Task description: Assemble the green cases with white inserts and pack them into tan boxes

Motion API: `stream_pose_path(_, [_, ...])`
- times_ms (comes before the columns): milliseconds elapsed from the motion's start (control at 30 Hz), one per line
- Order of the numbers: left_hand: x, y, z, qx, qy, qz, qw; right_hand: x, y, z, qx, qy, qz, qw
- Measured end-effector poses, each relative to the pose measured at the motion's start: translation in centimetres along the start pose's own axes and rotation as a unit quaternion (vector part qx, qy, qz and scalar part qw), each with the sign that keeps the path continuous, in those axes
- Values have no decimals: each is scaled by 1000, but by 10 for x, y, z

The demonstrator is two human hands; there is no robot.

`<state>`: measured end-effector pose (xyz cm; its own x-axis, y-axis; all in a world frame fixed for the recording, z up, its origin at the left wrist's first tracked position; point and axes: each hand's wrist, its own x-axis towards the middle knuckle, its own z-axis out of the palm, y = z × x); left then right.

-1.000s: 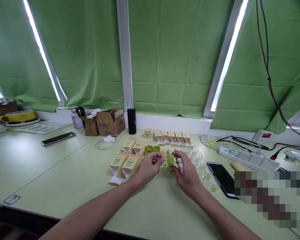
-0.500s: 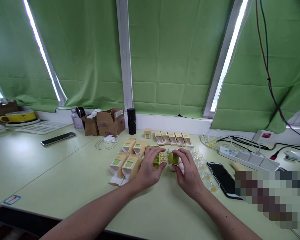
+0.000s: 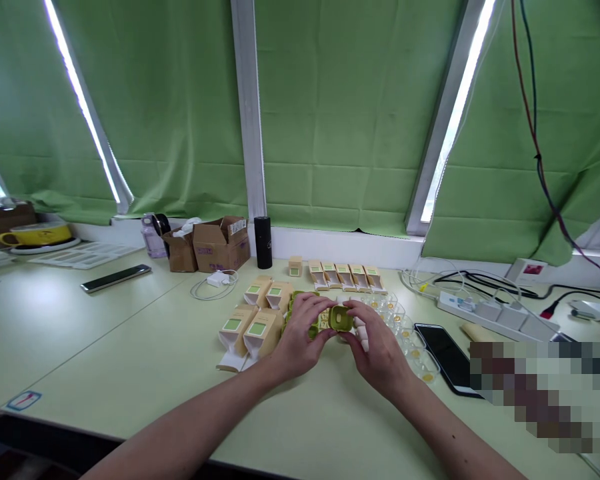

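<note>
Between my hands is a small green square cup (image 3: pixel 341 319), tilted so that its hollow side faces me, with a small pale patch inside. My right hand (image 3: pixel 376 343) grips its right side between thumb and fingers. My left hand (image 3: pixel 300 337) closes on its left edge, fingertips above and thumb below. Several more green cups (image 3: pixel 297 297) are partly hidden behind my left hand. Small yellow square pieces (image 3: pixel 324 320) show between the left fingers and thumb. White rounded pieces (image 3: pixel 361 332) lie behind my right fingers, beside clear cups with yellow centres (image 3: pixel 415 354).
Several small cartons with open flaps (image 3: pixel 257 332) stand left of my hands; another row (image 3: pixel 347 277) stands behind. A phone (image 3: pixel 447 359) and a power strip (image 3: pixel 495 317) lie right. Cardboard boxes (image 3: pixel 223 245), a black bottle (image 3: pixel 263 243) and a white charger (image 3: pixel 218 279) are at the back left.
My left hand has gone from a pinch to spread fingers, then onto the green cup. The right hand has turned the cup's hollow side toward me and moved it slightly left.
</note>
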<state>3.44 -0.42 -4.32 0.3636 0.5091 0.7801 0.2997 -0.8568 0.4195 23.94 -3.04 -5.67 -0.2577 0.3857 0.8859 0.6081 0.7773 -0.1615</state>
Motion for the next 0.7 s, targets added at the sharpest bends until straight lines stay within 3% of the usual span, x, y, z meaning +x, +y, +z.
stream_pose_path(700, [0,1,-1,15,19,24,999,3,-2,-2,-52,-18,-40,998])
